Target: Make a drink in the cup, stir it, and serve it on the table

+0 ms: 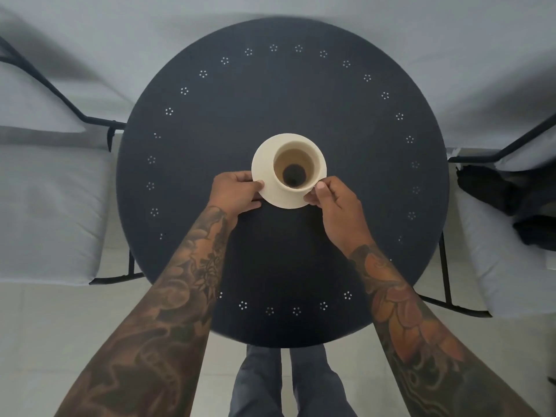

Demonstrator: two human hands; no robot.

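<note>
A cream cup (313,152) stands on a matching cream saucer (260,164) near the middle of the round black table (282,94). Dark liquid lies at the bottom of the cup. My left hand (236,191) pinches the saucer's left near rim. The saucer's right near rim is held by my right hand (334,203), thumb on top. Whether the saucer rests on the tabletop or hovers just above it cannot be told.
Two chairs with black metal frames and pale grey cushions flank the table, one at the left (45,188) and one at the right (511,266). A dark bundle (511,194) lies on the right chair. My legs (288,383) stand at the table's near edge.
</note>
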